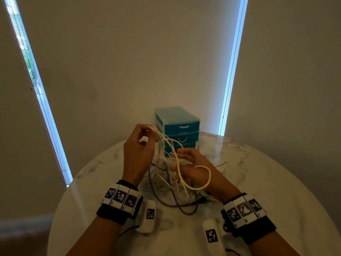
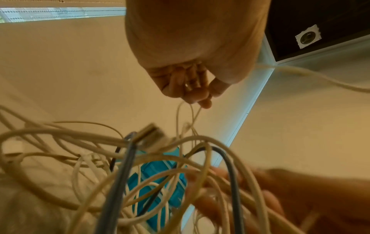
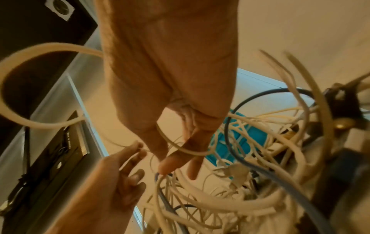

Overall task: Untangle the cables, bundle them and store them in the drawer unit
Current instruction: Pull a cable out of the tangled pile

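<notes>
Two hands worked one tangle of cables before one drawer unit: the left hand pinched thin cords, the right hand lay loosely spread under a loop.

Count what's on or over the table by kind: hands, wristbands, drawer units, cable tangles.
hands: 2, left hand and right hand
wristbands: 2
drawer unit: 1
cable tangle: 1, single cables too snarled to count
total: 6
</notes>
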Motion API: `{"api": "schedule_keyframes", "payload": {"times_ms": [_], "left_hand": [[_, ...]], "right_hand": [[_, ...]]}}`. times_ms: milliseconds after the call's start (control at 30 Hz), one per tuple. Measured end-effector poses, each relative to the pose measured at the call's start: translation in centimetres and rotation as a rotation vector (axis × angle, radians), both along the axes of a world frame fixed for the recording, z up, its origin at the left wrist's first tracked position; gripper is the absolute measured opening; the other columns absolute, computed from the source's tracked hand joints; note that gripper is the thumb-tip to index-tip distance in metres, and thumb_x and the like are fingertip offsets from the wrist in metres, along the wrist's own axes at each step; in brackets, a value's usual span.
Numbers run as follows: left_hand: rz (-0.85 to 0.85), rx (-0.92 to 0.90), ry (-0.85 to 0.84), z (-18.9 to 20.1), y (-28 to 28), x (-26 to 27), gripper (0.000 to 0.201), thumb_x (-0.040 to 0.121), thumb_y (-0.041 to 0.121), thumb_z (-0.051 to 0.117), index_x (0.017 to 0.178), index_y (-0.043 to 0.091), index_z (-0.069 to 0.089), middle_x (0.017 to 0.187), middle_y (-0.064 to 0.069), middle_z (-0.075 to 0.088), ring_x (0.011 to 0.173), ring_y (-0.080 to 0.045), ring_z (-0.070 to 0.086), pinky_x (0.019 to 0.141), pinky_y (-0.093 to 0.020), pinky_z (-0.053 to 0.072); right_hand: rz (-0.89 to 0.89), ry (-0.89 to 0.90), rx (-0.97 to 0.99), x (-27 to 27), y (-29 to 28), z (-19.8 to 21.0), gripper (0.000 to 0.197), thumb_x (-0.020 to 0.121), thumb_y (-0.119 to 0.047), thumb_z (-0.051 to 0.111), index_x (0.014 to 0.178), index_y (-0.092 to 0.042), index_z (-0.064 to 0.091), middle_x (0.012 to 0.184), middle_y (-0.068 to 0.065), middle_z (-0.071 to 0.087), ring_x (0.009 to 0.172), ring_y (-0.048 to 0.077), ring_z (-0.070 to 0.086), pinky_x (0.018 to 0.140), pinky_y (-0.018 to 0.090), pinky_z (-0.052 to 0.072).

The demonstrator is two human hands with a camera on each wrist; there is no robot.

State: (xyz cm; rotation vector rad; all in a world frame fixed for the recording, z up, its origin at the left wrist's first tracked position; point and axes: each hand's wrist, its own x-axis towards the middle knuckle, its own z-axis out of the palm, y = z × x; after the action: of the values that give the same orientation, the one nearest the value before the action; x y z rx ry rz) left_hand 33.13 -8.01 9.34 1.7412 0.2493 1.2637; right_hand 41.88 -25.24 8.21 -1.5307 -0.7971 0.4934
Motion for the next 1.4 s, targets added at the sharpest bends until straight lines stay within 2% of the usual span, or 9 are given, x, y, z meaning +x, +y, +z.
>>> {"api": "schedule_keyframes", "payload": {"times_ms": [100, 200, 367, 667, 833, 967, 1133, 1267, 1400], "left_hand": [[-0.219, -0.187, -0.148, 0.8, -0.2, -0.5, 0.016, 0.112, 0.028, 0.057, 0.112, 0.014, 0.063, 0.102, -0.007, 0.075, 0.057, -0.021, 0.055, 0.048, -0.026, 0.043], [-0.438, -0.354, -0.236, 2.0, -0.3, -1.0, 0.02, 0.114, 0.027, 0.047, 0.122, 0.011, 0.057, 0.116, -0.007, 0.075, 0.054, -0.018, 0.053, 0.039, -0.021, 0.033], [-0.411, -0.112, -0.039, 1.6, -1.2, -0.8, 0.021, 0.113, 0.025, 0.052, 0.123, 0.008, 0.06, 0.12, -0.005, 0.078, 0.057, -0.024, 0.061, 0.043, -0.024, 0.039], [-0.22, -0.04, 0.033, 0.6, -1.2, -0.2, 0.017, 0.108, 0.03, 0.064, 0.114, 0.016, 0.07, 0.104, 0.002, 0.081, 0.06, -0.031, 0.071, 0.057, -0.039, 0.061], [-0.144, -0.082, 0.07, 0.1, -0.7, 0.0, 0.013, 0.106, 0.03, 0.067, 0.108, 0.018, 0.073, 0.099, 0.004, 0.081, 0.057, -0.02, 0.069, 0.054, -0.033, 0.058], [-0.241, -0.084, 0.228, 0.0, -0.6, 0.2, 0.036, 0.097, 0.036, 0.078, 0.129, 0.031, 0.062, 0.117, 0.011, 0.076, 0.077, -0.021, 0.077, 0.065, -0.035, 0.062], [-0.537, -0.1, 0.247, 0.8, -3.1, 0.4, 0.06, 0.096, 0.019, 0.079, 0.146, 0.026, 0.046, 0.123, 0.003, 0.075, 0.092, -0.026, 0.078, 0.072, -0.035, 0.063], [-0.627, 0.139, 0.433, 0.1, -5.3, 0.5, 0.047, 0.092, 0.031, 0.085, 0.133, 0.034, 0.064, 0.125, 0.016, 0.072, 0.096, -0.016, 0.077, 0.078, -0.035, 0.065], [-0.481, 0.33, 0.427, 0.0, -5.6, 0.5, 0.015, 0.091, 0.039, 0.084, 0.104, 0.04, 0.076, 0.113, 0.022, 0.072, 0.092, -0.004, 0.073, 0.074, -0.017, 0.057]], "right_hand": [[-0.127, 0.149, 0.017, 1.4, -0.6, -0.7, 0.051, 0.094, -0.001, 0.076, 0.137, -0.008, 0.051, 0.138, 0.008, 0.065, 0.094, 0.03, 0.079, 0.069, 0.035, 0.066], [-0.201, 0.123, 0.158, 2.0, -1.5, -0.6, 0.035, 0.099, -0.006, 0.071, 0.131, -0.002, 0.057, 0.117, 0.018, 0.074, 0.087, 0.028, 0.08, 0.065, 0.029, 0.063], [-0.26, 0.021, 0.354, 1.7, -1.4, 0.7, 0.022, 0.102, -0.01, 0.066, 0.124, -0.007, 0.063, 0.075, 0.007, 0.071, 0.055, 0.019, 0.058, 0.044, 0.028, 0.048], [0.125, 0.088, 0.303, 0.3, -2.4, 1.8, 0.038, 0.104, -0.008, 0.06, 0.14, -0.019, 0.062, 0.099, 0.02, 0.074, 0.059, 0.02, 0.065, 0.049, 0.026, 0.051], [0.147, 0.096, 0.346, 0.3, -2.8, 2.2, 0.029, 0.101, -0.017, 0.065, 0.128, -0.008, 0.071, 0.114, 0.016, 0.075, 0.084, 0.024, 0.069, 0.074, 0.039, 0.051], [-0.018, 0.222, 0.555, 0.6, -2.8, 2.8, 0.034, 0.095, -0.011, 0.067, 0.128, -0.007, 0.071, 0.117, 0.013, 0.077, 0.089, 0.018, 0.069, 0.075, 0.029, 0.06], [0.091, 0.51, 0.827, 1.2, -4.4, 4.5, 0.015, 0.107, -0.016, 0.06, 0.113, -0.013, 0.072, 0.109, 0.005, 0.064, 0.083, 0.009, 0.062, 0.079, 0.024, 0.055], [0.21, 0.54, 0.848, 0.1, -5.1, 5.5, 0.02, 0.111, -0.027, 0.055, 0.108, -0.013, 0.069, 0.102, 0.0, 0.061, 0.083, 0.007, 0.057, 0.075, 0.024, 0.05], [0.244, 0.532, 0.919, -0.1, -5.1, 6.1, 0.021, 0.111, -0.022, 0.054, 0.115, -0.013, 0.073, 0.109, 0.0, 0.06, 0.089, 0.009, 0.053, 0.079, 0.026, 0.043]]}}
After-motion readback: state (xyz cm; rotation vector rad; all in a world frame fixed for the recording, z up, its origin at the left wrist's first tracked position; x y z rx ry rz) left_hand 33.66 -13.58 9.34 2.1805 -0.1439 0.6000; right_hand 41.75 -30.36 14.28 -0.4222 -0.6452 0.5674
